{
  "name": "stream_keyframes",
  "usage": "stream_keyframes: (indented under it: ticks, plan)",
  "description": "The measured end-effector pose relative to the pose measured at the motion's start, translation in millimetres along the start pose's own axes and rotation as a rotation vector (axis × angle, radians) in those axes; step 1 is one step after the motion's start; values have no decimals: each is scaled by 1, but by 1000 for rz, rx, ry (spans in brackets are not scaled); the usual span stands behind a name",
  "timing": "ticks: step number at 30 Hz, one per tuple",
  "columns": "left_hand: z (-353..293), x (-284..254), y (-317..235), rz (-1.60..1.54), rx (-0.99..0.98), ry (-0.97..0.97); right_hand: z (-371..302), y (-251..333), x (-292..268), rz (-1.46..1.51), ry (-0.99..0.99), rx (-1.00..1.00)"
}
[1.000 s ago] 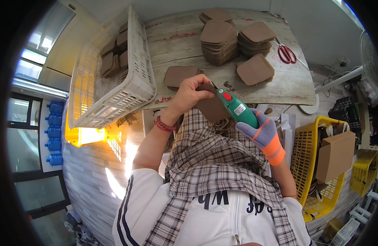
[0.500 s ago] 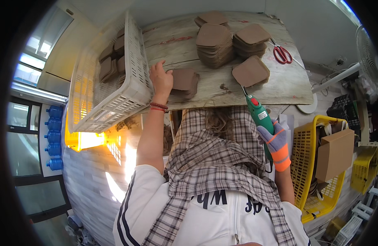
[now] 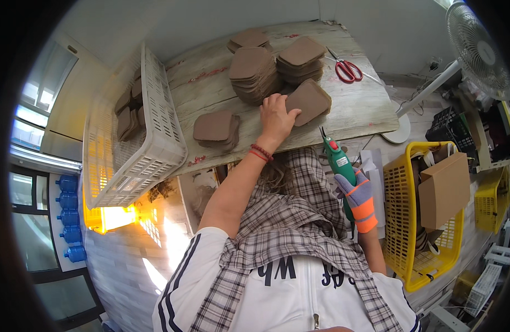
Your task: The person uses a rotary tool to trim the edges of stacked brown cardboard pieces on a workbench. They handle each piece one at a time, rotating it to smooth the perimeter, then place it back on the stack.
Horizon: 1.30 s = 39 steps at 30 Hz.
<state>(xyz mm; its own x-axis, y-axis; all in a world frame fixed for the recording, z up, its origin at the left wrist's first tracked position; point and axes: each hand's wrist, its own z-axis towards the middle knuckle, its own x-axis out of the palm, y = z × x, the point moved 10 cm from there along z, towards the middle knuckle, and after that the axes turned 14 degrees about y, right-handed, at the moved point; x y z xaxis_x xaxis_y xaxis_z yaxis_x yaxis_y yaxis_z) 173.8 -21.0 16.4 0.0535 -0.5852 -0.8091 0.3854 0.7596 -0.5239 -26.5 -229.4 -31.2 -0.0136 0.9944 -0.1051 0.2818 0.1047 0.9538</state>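
My left hand [image 3: 277, 119], bare with a red bracelet, reaches over the table. Its fingers are spread at the left edge of a short stack of brown rounded-square pads [image 3: 311, 104], the thumb touching the near corner. My gloved right hand [image 3: 354, 195] is wrapped round a green handheld power tool [image 3: 340, 161] with a red switch, its thin dark tip pointing up beside the table's front edge. Beyond the left hand stands a taller pad stack [image 3: 254, 65], with another pad stack [image 3: 302, 52] to its right. A low pad stack [image 3: 213, 128] lies to the left.
A white slatted crate [image 3: 165, 119] holding brown pads stands at the table's [image 3: 183, 72] left side. Red-handled scissors [image 3: 349, 71] lie far right. A yellow basket [image 3: 396, 221] with a cardboard box [image 3: 446, 191] is on my right, near a white fan [image 3: 476, 50].
My left hand has moved right, from between the crate and the low pad stack to the short stack. The right hand still holds the tool, its tip now apart from that stack.
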Motion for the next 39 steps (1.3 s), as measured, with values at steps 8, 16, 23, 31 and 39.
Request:
stream_keyframes:
  ticks: [8, 16, 23, 31, 39]
  plan:
    - [3, -15, -18, -71, -11, -74, 1, 1, 0, 88, -12, 15]
    - [-11, -14, 20, -1250, -254, -69, 4, 20, 5, 99, -6, -19]
    - [-31, -25, 8, -1966, -145, -257, 21, 50, 36, 157, 70, -31]
    - [-37, -17, 7, -2094, -158, -291, 25, 64, 52, 146, 110, -59]
    - [-48, 4, -4, -2089, -164, -160, 25, 72, 51, 197, 100, -44]
